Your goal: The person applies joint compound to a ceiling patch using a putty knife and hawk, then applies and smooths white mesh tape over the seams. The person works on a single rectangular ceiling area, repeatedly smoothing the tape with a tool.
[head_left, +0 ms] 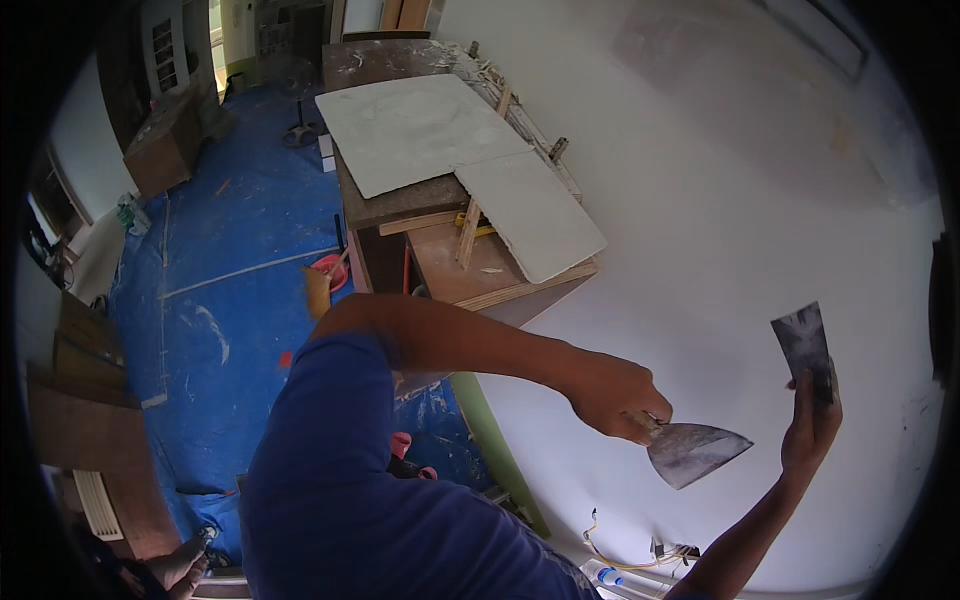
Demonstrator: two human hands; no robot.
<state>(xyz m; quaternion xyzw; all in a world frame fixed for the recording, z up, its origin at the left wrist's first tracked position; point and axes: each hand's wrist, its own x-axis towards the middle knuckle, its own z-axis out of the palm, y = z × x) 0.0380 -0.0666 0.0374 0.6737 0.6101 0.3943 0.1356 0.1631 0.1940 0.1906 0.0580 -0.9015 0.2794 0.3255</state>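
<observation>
My left arm, in a blue sleeve, reaches across to the right in front of the white wall [640, 270]. My left hand [615, 395] is closed round the handle of a putty knife [697, 455], whose wide, grey-smeared blade points right. Farther right, my right hand [815, 420] is raised and closed on a second putty knife [803, 340]. Its dark blade, streaked with pale filler, stands nearly upright with the edge up. A gap separates the two blades. Whether either blade touches the wall, I cannot tell.
Two pale boards [420, 130] lie on a wooden cabinet [520, 295] along the wall. Blue sheeting [240, 310] covers the floor, with a pink basin [330, 270] on it. Loose wires [610, 560] come out of the wall low down. A floor fan [300, 130] stands farther back.
</observation>
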